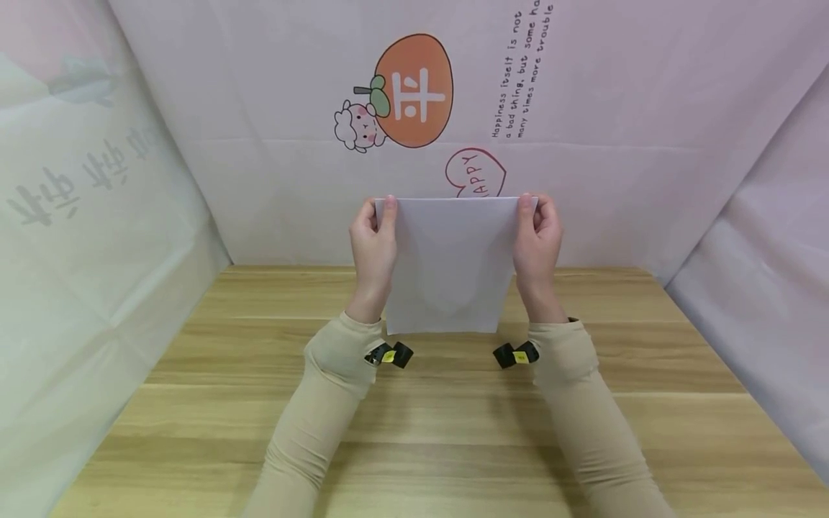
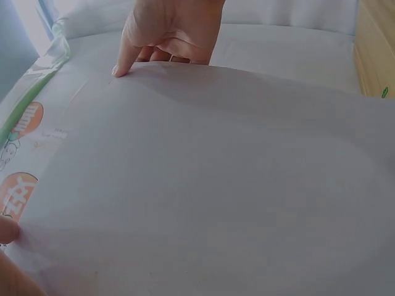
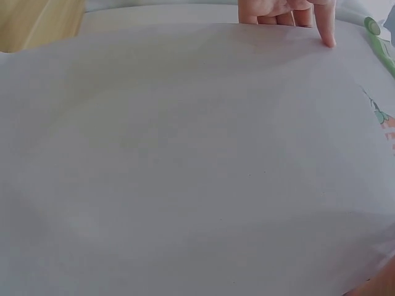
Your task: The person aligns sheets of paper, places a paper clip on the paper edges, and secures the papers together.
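Note:
A plain white sheet of paper [image 1: 450,266] hangs upright above the wooden table in the head view, held by both hands at its top corners. My left hand [image 1: 374,252] pinches the upper left corner, thumb on the near face and fingers behind. At the upper right corner my right hand [image 1: 539,252] pinches the same way. The paper [image 2: 210,179] fills most of the left wrist view, with the right hand [image 2: 176,28] at its far edge. In the right wrist view the left hand [image 3: 287,12] appears beyond the sheet [image 3: 185,142].
The wood-grain table [image 1: 427,432] lies beneath the arms. A white printed cloth [image 1: 291,201] with an orange fruit drawing [image 1: 435,122] and lettering stands behind it, and pale cloth [image 1: 116,288] hangs at both sides. Each wrist carries a small black device [image 1: 403,355].

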Motion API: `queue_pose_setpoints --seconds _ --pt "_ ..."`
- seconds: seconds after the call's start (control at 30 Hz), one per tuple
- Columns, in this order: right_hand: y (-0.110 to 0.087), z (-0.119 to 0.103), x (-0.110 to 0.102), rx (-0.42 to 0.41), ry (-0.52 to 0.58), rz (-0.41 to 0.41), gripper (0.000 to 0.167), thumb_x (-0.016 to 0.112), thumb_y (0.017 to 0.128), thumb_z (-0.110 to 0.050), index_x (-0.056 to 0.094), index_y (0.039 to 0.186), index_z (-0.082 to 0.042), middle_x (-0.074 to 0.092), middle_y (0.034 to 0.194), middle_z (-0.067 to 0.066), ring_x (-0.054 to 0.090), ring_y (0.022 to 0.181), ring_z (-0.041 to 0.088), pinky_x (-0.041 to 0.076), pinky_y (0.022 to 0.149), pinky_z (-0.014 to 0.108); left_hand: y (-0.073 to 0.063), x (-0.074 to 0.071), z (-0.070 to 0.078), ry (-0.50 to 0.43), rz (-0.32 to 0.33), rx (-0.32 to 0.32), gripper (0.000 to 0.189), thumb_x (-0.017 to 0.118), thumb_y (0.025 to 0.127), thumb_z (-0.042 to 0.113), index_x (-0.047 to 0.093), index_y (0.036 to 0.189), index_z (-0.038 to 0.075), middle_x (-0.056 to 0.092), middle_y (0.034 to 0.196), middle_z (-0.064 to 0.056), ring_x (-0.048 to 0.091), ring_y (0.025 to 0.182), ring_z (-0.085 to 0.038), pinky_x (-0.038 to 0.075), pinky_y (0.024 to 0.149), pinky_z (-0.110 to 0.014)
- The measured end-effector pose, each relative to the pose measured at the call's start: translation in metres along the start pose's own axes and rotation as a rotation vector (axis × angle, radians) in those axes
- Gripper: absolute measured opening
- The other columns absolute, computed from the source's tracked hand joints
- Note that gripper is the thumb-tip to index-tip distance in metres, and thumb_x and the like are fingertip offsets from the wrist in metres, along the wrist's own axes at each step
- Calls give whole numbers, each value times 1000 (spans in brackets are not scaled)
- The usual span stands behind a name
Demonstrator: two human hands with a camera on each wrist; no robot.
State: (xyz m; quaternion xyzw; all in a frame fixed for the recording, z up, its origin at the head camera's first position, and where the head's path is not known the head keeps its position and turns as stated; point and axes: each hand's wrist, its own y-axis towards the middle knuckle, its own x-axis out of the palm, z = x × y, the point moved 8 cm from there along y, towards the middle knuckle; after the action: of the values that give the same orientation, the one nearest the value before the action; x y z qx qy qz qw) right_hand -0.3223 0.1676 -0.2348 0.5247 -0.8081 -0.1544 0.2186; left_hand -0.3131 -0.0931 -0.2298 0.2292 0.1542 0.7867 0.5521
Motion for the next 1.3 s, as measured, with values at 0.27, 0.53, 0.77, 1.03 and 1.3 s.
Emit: queue_pose_setpoints --seconds 0.27,0.53,0.77,1.03,1.3 --pt "-1 3 0 -9 22 -4 15 55 96 -29 56 91 -15 49 72 -1 46 67 10 32 56 21 1 2 -3 -16 -25 -39 24 56 96 25 55 88 2 41 70 1 41 67 -10 32 62 -21" --pt "-1 2 5 -13 51 -11 17 54 96 -30 55 92 -14 52 76 0 50 71 12 37 60 23 2 2 0 -9 9 -27 24 57 96 23 53 81 5 34 66 3 35 65 -9 29 61 -22" --pt "-1 -3 6 -21 53 1 18 54 96 -30 54 92 -13 51 75 1 50 72 12 38 62 24 2 2 5 -3 46 28 28 58 95 30 55 81 5 35 66 3 37 66 -9 30 63 -22" --pt "0 -7 6 -44 52 14 17 54 96 -31 54 92 -14 50 76 1 50 73 13 38 62 24 4 1 12 -10 43 34 25 57 95 27 56 82 6 35 68 3 36 67 -10 29 64 -22" --pt "-4 6 4 -12 45 19 16 53 96 -30 55 95 -14 55 83 0 51 77 11 40 66 22 -1 0 -1 -9 23 -2 29 56 95 30 52 82 4 33 68 2 37 67 -10 28 63 -22"
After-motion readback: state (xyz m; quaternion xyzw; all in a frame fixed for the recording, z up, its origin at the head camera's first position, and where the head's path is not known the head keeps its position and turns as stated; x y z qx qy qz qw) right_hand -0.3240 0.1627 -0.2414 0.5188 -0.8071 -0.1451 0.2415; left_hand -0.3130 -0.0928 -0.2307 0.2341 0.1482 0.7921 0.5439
